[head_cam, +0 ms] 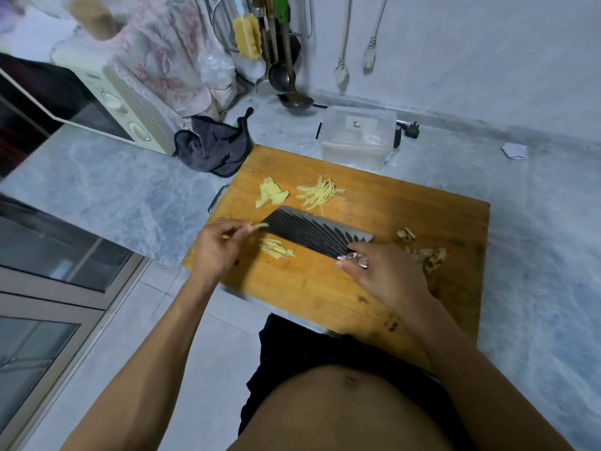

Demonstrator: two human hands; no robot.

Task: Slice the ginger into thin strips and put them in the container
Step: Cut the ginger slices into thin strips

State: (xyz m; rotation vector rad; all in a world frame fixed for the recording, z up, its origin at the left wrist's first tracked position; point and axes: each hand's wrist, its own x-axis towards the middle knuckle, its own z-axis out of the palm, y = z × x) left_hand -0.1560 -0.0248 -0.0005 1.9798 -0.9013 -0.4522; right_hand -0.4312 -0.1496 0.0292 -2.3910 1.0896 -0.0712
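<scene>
A wooden cutting board (pixel 406 216) lies on the counter. My right hand (pixel 387 275) grips the handle of a dark cleaver (pixel 312 231), whose blade lies nearly flat over the board. My left hand (pixel 218 245) pinches a few ginger strips (pixel 260 226) at the blade's tip. More cut strips (pixel 278 249) lie just below the blade. A pile of thin strips (pixel 320 193) and some flat ginger slices (pixel 270 193) sit farther back. A clear lidded container (pixel 357 135) stands behind the board.
Ginger peel scraps (pixel 422 249) lie on the board's right side. A dark cloth (pixel 213 148) sits left of the board, next to a microwave (pixel 110 105). Ladles (pixel 292 96) hang at the back wall. A paper scrap (pixel 514 151) lies far right.
</scene>
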